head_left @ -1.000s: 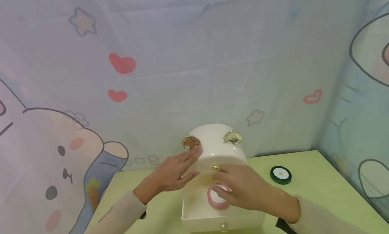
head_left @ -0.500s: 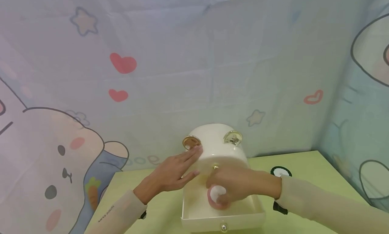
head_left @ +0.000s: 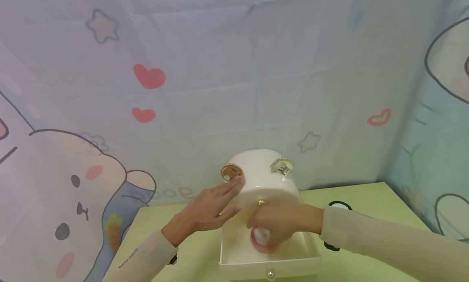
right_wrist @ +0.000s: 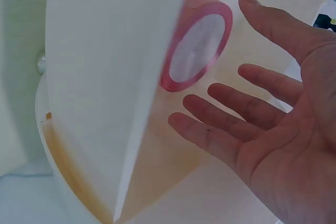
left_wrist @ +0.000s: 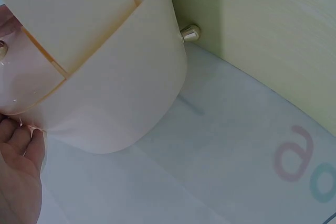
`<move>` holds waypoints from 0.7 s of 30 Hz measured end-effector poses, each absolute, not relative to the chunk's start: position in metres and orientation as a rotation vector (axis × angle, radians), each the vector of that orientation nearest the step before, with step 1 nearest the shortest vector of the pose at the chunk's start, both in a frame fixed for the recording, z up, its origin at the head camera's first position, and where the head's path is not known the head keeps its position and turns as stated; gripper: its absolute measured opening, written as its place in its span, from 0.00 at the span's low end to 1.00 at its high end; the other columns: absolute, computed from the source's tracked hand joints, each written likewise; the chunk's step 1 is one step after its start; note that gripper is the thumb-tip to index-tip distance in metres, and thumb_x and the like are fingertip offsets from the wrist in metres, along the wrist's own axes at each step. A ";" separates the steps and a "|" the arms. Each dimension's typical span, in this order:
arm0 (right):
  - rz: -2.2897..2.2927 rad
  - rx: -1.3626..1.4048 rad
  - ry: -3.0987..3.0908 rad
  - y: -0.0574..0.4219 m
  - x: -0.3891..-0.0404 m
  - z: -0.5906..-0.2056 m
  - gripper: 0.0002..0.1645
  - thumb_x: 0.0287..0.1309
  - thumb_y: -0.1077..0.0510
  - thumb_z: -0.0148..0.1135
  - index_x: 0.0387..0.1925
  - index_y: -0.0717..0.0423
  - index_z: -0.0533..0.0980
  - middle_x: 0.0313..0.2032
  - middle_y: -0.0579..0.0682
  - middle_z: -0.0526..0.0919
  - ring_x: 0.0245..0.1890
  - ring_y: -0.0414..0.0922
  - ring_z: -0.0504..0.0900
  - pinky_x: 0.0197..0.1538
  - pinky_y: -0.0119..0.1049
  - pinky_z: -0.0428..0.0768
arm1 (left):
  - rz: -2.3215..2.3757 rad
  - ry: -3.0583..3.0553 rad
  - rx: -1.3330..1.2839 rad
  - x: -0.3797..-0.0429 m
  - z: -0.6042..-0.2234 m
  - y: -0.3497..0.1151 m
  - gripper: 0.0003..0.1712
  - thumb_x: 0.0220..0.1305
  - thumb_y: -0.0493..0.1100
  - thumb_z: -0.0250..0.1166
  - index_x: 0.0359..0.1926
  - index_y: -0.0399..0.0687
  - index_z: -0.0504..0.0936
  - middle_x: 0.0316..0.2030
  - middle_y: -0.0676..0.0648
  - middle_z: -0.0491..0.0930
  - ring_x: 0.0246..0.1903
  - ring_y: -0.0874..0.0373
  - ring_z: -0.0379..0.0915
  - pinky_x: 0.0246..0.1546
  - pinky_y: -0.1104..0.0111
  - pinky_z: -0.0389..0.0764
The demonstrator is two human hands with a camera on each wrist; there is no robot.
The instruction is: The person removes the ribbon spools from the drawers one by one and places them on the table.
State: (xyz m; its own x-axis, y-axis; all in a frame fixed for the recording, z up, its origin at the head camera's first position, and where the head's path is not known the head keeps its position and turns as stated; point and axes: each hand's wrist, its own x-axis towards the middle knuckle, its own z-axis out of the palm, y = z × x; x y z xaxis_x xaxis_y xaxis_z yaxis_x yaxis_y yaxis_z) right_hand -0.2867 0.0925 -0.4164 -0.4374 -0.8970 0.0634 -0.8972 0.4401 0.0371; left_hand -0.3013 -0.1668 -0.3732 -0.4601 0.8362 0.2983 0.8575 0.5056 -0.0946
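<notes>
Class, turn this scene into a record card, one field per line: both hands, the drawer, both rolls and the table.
Left hand: fingers straight, touching the white box
Right hand: fingers spread at the pink roll, not gripping it
Drawer: open
Pink roll: inside the drawer, partly hidden by the right hand in the head view
Green roll: on the table, partly hidden by the right sleeve
Table: pale green

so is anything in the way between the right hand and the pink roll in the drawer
Nothing visible: the right hand is over the open drawer, close to the pink roll. The drawer's side wall hides part of the roll in the right wrist view, but is not between the two.
</notes>
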 end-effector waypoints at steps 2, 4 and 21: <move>-0.037 1.635 -2.580 0.090 -0.281 -0.412 0.16 0.44 0.47 0.78 0.34 0.38 0.80 0.27 0.30 0.80 0.27 0.31 0.74 0.35 0.25 0.74 | -0.102 -2.447 -1.417 -0.301 -0.373 -0.167 0.40 0.83 0.59 0.50 0.85 0.49 0.52 0.83 0.46 0.56 0.79 0.50 0.62 0.69 0.53 0.78; -0.054 1.633 -2.640 0.087 -0.272 -0.403 0.16 0.44 0.48 0.79 0.34 0.40 0.80 0.27 0.32 0.80 0.27 0.31 0.74 0.35 0.25 0.73 | -0.102 -2.445 -1.415 -0.301 -0.373 -0.167 0.40 0.83 0.59 0.50 0.85 0.49 0.52 0.83 0.46 0.56 0.79 0.50 0.62 0.69 0.53 0.78; -0.316 1.565 -2.830 0.069 -0.259 -0.388 0.18 0.43 0.50 0.82 0.34 0.42 0.80 0.27 0.37 0.78 0.29 0.34 0.73 0.34 0.26 0.72 | -0.083 -2.429 -1.407 -0.298 -0.372 -0.166 0.40 0.82 0.59 0.50 0.85 0.48 0.53 0.83 0.45 0.57 0.78 0.50 0.64 0.70 0.54 0.78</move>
